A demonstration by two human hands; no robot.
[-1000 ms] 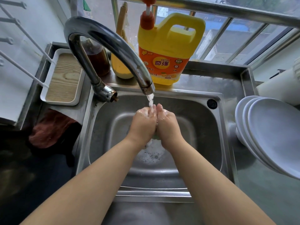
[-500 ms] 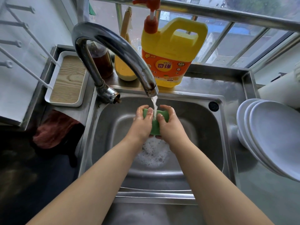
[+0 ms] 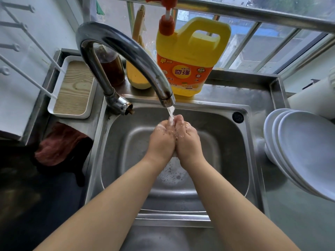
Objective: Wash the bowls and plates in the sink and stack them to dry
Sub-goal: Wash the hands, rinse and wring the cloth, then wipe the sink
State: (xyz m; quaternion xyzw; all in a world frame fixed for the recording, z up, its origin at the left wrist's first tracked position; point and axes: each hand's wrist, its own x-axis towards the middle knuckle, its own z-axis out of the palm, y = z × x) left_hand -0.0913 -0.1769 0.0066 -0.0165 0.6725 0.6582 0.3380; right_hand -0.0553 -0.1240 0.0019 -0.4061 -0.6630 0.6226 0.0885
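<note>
Here the left hand [image 3: 162, 140] and right hand [image 3: 187, 140] press together under the faucet [image 3: 126, 57] stream over the sink [image 3: 233, 160]; whether they hold anything I cannot tell. White plates [image 3: 306, 151] lean stacked well apart at the surface's right edge.

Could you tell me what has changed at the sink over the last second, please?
Half a second ago both hands held a green sponge open under the stream. Now the left hand and right hand are pressed together again around it, as a second ago, hiding it. Unchanged: the tap runs, white plates stand stacked at right, the detergent jug stays behind the sink.
</note>
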